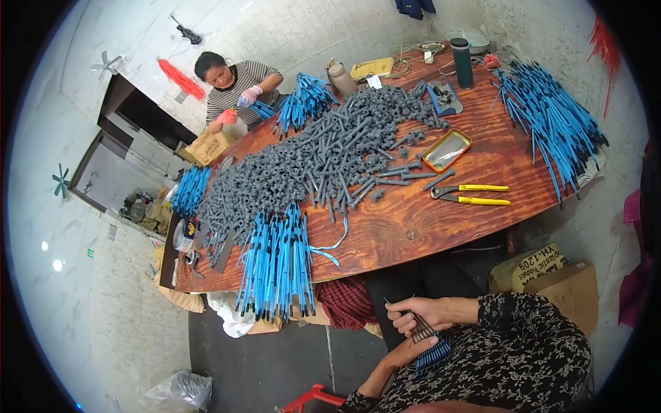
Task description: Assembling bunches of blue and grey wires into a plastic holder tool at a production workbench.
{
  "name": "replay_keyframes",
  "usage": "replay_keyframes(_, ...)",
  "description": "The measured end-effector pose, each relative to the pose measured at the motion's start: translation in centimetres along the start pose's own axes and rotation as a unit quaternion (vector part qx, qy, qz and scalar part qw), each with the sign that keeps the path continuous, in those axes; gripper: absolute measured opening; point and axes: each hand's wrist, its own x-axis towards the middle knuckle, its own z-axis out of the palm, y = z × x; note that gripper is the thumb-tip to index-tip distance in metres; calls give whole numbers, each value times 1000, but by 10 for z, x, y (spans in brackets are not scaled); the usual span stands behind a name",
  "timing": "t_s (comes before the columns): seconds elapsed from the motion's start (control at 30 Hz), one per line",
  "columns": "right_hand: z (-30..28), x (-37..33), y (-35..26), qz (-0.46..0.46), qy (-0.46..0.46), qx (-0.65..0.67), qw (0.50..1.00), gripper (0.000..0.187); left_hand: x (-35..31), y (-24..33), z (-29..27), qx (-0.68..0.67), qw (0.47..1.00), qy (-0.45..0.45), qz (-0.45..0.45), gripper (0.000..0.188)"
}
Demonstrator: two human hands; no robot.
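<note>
Over my lap, a bundle of thin blue rods with dark ends [434,352] fans out toward my body. My left hand [406,353] is closed round it from below. My right hand [432,312] lies just above, at the bundle's dark upper ends, with its fingers curled. A thin wire-like tip shows at the right fingertips, too small to name. Nearest on the table edge hangs a pile of blue rods with black ends [275,265]. Behind it spreads a large heap of grey plastic bolt-like parts [289,158].
On the wooden table [413,237] lie yellow-handled pincers [475,194] and a shallow metal tin [447,151]. A green flask [461,63] stands at the back. More blue rods [551,124] lie at the right. Across the table a gloved co-worker [241,86] handles blue rods.
</note>
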Motion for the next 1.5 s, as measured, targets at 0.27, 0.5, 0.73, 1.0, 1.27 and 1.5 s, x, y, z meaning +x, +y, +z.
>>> replay_keyframes(0.27, -15, 12, -1, -20, -42, -2, 999, 35, -24, -21, -16, -80, 987, 58, -127, 83)
replay_keyframes(0.5, 2, 6, 12, -6, 2, -57, 998, 36, -35, -96, -44, -168, 983, 72, -14, 91)
replay_keyframes(0.73, -6, -2, 22, -28, 4, -83, 996, 36, -26, 17, -31, -325, 940, 7, 105, 102)
replay_keyframes(1.0, 5, -10, 34, -52, 20, -137, 989, 30, -8, 66, -25, -259, 960, 17, 105, 73)
replay_keyframes(1.27, 2, -10, 44, -44, 4, -126, 991, 24, -6, 77, -23, -141, 985, 90, 40, 45)
replay_keyframes(1.5, 3, -16, 53, -47, 19, -121, 991, 23, -8, 68, -18, -102, 989, 101, 32, 45)
